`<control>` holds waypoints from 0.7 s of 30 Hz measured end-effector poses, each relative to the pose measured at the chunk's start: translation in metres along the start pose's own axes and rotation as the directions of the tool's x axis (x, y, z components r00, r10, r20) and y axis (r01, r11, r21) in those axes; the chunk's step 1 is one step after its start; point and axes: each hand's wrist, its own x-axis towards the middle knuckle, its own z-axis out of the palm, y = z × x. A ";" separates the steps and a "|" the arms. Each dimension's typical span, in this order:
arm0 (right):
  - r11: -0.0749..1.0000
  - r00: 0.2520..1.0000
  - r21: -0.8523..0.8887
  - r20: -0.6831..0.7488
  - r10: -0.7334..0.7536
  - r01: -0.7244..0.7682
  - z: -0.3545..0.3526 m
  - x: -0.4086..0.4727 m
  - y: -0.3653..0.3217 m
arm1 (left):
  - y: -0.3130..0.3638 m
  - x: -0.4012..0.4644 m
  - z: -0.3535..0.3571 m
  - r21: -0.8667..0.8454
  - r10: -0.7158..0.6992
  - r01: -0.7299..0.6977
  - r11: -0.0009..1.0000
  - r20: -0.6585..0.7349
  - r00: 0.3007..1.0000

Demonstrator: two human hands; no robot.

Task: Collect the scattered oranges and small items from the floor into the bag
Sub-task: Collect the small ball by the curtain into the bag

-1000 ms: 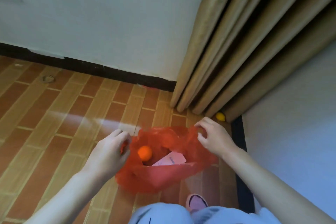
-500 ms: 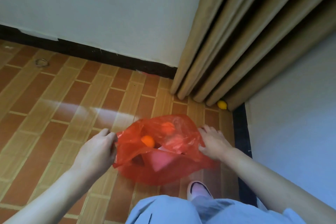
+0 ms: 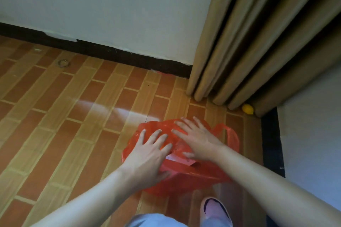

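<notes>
Head view: thin red plastic bag (image 3: 186,180), crumpled w/ handle loop, under flat spread-fingered left hand (image 3: 147,155) & right hand (image 3: 195,139).

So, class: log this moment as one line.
left hand: flat on red bag | right hand: flat on bag | yellow fruit: by curtain, uncollected

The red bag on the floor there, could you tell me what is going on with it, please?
A person presses both hands flat on the red bag on the tiled floor, left hand beside right hand, fingers spread. A pink slip shows between them. A yellow fruit lies uncollected under the curtain, and a small ring lies near the wall.
</notes>
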 end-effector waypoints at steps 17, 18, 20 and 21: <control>0.983 0.985 -0.171 0.169 -0.034 0.063 0.074 0.013 0.056 | 0.027 0.002 0.087 0.048 0.031 -0.040 0.998 0.171 0.985; 0.981 0.984 -0.190 0.179 -0.015 0.050 0.073 0.012 0.061 | 0.029 0.000 0.093 0.045 0.036 -0.044 0.998 0.162 0.986; 0.975 0.975 -0.221 0.217 0.042 0.007 0.073 0.008 0.069 | 0.031 -0.005 0.105 0.052 0.037 -0.047 0.998 0.173 0.984; 0.976 0.972 -0.216 0.222 0.075 -0.026 0.073 0.006 0.072 | 0.032 -0.006 0.109 0.052 0.032 -0.041 0.998 0.164 0.986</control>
